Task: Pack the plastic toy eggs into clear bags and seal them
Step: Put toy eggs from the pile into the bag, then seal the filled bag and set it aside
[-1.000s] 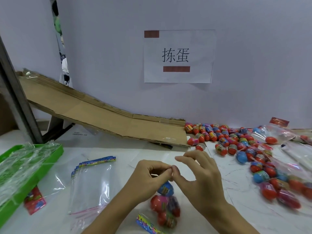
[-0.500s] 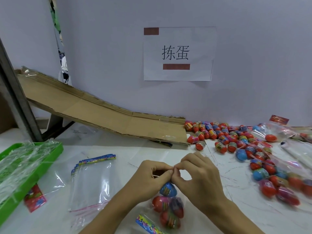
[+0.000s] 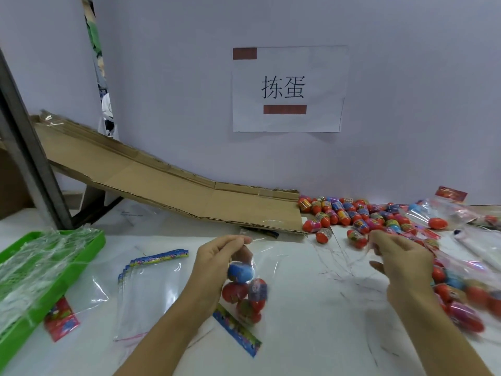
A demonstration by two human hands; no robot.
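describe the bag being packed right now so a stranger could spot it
Start at the paper sign on the wall and drop down to the left hand. The bag hangs from its pinch, holding a blue egg above red ones. Unlike the flat empty bags beside it, it is full.

The right hand (image 3: 401, 256) is now away from the left hand (image 3: 217, 259), over by the pile of eggs (image 3: 352, 213). The left hand alone pinches the filled bag (image 3: 248, 291), which hangs a little higher.
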